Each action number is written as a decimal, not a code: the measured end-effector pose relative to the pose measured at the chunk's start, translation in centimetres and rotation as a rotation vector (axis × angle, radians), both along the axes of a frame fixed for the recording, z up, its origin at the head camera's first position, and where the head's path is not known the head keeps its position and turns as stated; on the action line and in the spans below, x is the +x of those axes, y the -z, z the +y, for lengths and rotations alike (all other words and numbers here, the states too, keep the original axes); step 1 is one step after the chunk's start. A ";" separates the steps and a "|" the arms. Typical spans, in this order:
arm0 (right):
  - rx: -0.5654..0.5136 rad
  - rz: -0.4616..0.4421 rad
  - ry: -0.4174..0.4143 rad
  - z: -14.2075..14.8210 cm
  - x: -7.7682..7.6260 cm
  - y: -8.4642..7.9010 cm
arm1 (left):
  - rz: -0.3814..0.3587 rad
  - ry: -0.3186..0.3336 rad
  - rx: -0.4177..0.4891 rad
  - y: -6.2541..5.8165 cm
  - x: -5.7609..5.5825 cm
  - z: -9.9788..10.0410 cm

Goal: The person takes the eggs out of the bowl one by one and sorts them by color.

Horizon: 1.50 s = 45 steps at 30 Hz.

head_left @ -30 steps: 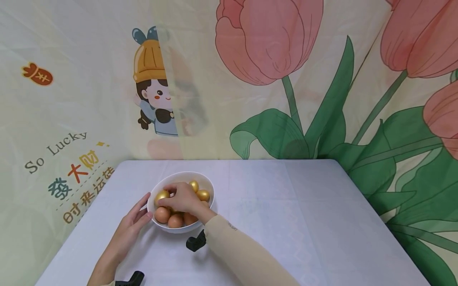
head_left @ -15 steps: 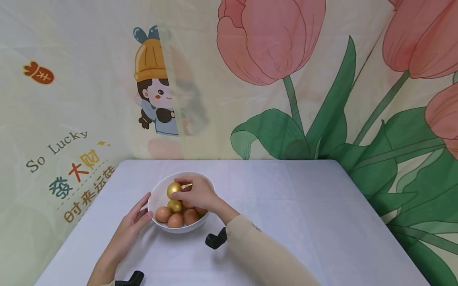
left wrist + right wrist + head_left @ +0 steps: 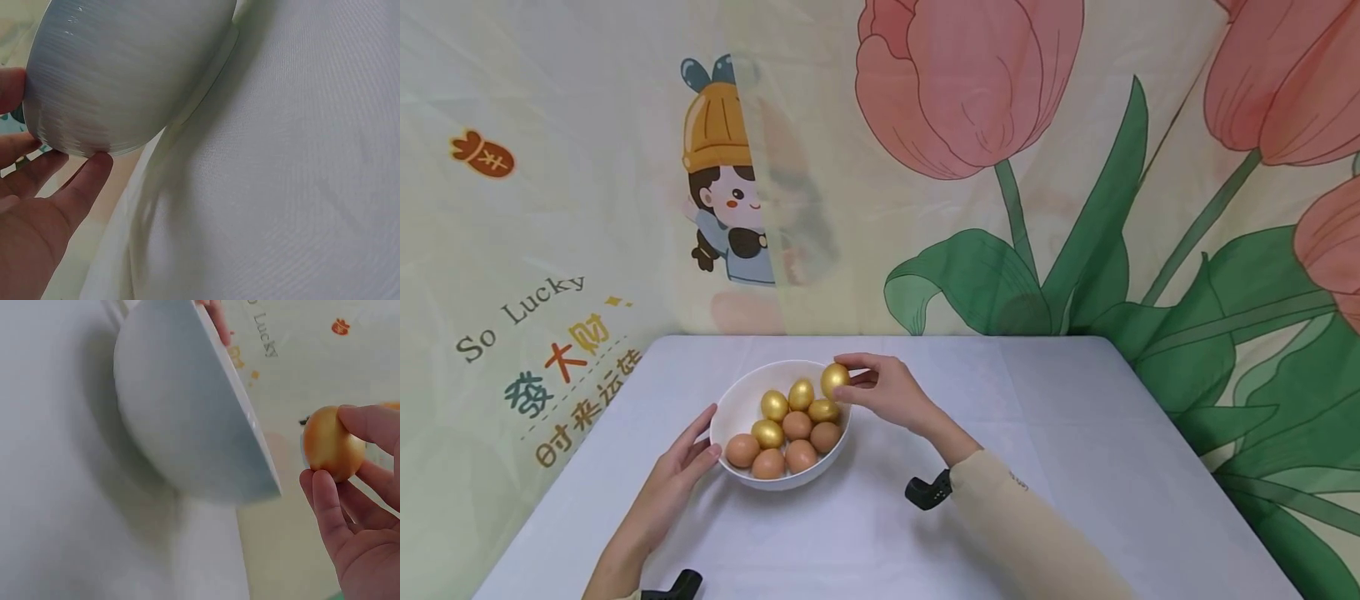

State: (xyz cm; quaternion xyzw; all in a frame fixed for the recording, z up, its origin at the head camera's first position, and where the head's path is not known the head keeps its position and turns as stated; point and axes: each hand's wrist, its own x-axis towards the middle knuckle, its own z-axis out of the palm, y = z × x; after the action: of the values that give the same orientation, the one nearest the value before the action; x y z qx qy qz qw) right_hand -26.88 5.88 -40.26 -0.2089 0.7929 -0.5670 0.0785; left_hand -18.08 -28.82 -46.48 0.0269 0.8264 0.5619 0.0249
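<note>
A white bowl (image 3: 741, 406) on the table holds several gold eggs (image 3: 774, 405) and several brown eggs (image 3: 801, 456). At its left side my left hand (image 3: 672, 479) rests fairly straight fingers and thumb against the outer wall; the left wrist view shows the fingertips (image 3: 97, 165) touching the bowl near its rim. Just over the right rim, my right hand (image 3: 891, 393) pinches one gold egg (image 3: 836, 381) between thumb and fingers. The right wrist view has that egg raised above the bowl's rim, with the bowl's contents hidden behind its wall.
A white cloth covers the table (image 3: 1000, 467), which reaches far to the right of the bowl. Behind it hangs a printed curtain (image 3: 820, 125) with tulips and a cartoon figure. Each wrist wears a black device (image 3: 928, 492).
My right hand has lifted a gold egg from the bowl's left part and carried it right to above the right rim, uncovering the other eggs. The left hand and bowl stay in place.
</note>
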 end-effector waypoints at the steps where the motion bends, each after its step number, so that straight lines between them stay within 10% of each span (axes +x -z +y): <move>1: 0.003 -0.003 0.013 0.7 -0.1 0.2 | -0.002 -0.001 0.000 0.0 0.0 0.0; 16: 0.144 -0.010 0.194 9.5 -1.5 5.6 | -0.034 -0.007 0.004 0.0 0.0 0.0; 45: 0.249 -0.010 0.187 8.5 -2.8 8.6 | -0.027 -0.009 0.011 0.2 0.1 -0.1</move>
State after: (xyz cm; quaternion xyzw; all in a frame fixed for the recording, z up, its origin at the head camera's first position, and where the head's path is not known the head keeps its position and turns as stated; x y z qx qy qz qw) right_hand -29.68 14.39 -48.83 -0.1198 0.8727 -0.4701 0.0547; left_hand -17.96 -28.89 -46.70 0.0158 0.8231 0.5667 0.0336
